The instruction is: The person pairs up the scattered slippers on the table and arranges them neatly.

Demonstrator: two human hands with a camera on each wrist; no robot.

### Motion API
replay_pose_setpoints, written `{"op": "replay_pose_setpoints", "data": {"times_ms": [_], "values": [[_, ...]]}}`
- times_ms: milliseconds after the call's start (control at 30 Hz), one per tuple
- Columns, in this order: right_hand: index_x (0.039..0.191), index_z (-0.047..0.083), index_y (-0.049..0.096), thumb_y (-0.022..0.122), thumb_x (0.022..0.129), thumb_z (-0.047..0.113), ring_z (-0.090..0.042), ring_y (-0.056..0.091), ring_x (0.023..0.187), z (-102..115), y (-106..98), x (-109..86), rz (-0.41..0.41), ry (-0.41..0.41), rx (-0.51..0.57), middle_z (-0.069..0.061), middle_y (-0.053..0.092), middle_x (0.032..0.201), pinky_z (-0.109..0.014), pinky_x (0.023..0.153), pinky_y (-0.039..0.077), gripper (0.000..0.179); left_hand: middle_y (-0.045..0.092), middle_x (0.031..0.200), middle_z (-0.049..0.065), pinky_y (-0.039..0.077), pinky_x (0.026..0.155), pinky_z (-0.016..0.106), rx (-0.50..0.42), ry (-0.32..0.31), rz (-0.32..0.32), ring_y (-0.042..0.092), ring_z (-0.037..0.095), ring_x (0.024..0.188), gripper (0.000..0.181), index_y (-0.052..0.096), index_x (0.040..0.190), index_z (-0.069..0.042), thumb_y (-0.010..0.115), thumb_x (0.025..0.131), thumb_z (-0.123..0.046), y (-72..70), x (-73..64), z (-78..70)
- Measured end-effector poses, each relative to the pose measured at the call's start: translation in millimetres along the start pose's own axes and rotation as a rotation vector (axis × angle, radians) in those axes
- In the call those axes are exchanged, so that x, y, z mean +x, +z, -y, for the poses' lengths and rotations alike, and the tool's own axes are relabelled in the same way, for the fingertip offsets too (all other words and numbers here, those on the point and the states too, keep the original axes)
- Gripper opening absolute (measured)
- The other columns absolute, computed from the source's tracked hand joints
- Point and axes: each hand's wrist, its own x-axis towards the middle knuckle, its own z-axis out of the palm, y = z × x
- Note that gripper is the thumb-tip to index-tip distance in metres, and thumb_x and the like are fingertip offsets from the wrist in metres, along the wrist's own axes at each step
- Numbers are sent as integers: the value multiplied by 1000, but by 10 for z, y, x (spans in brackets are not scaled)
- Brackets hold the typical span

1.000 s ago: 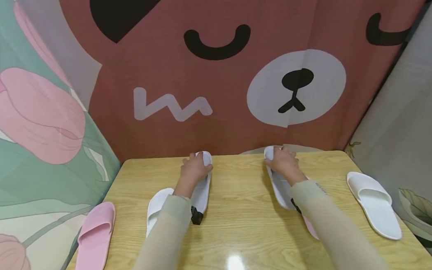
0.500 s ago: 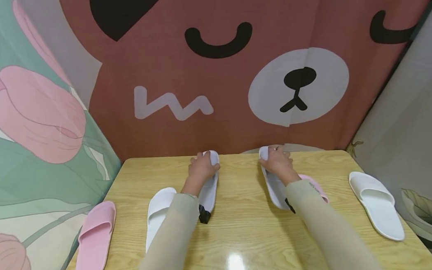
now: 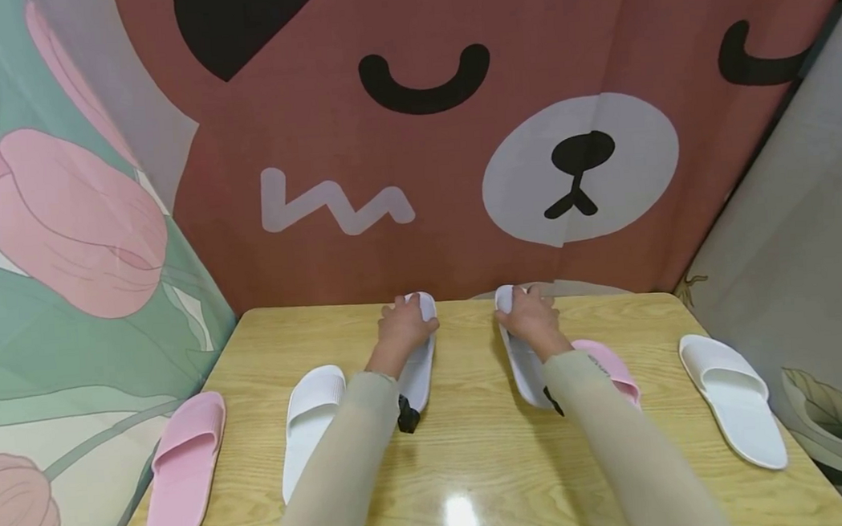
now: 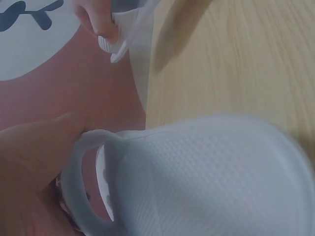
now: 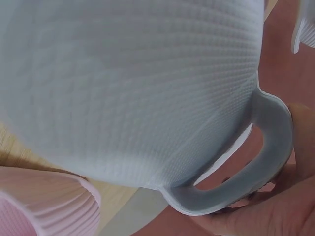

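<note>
Near the far edge of the wooden table, my left hand (image 3: 401,326) grips a white slipper (image 3: 422,367) by its strap end, thumb on the right side. The left wrist view shows this slipper (image 4: 211,177) close up, its textured sole facing the camera. My right hand (image 3: 531,318) holds a second white slipper (image 3: 523,369) the same way, thumb on its left side. In the right wrist view that slipper (image 5: 138,88) fills much of the picture, fingers around the strap. The two held slippers stand apart, toes pointing away from me.
On the wooden table (image 3: 476,453), a pink slipper (image 3: 186,470) lies at the left, with a white slipper (image 3: 311,422) beside it, partly behind my left sleeve. Another pink slipper (image 3: 608,368) sits partly under my right forearm. A white slipper (image 3: 733,401) lies at the right edge. A printed curtain (image 3: 327,140) hangs behind.
Both hands have moved inward with their white slippers, the left one rightward and the right one leftward, narrowing the gap. More of the pink slipper by my right forearm shows now.
</note>
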Motion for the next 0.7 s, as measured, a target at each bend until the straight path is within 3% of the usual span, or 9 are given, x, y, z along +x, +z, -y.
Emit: {"op": "replay_pose_setpoints", "data": {"times_ms": [700], "values": [[154, 0, 35, 58, 96, 44, -56, 35, 131, 167, 231, 108, -2, -18, 34, -32, 30, 152, -69, 102, 35, 76, 39, 154, 18, 43, 103, 58, 3, 1, -9, 44, 45, 131, 73, 39, 156, -13, 62, 96, -48, 167, 103, -134]]}}
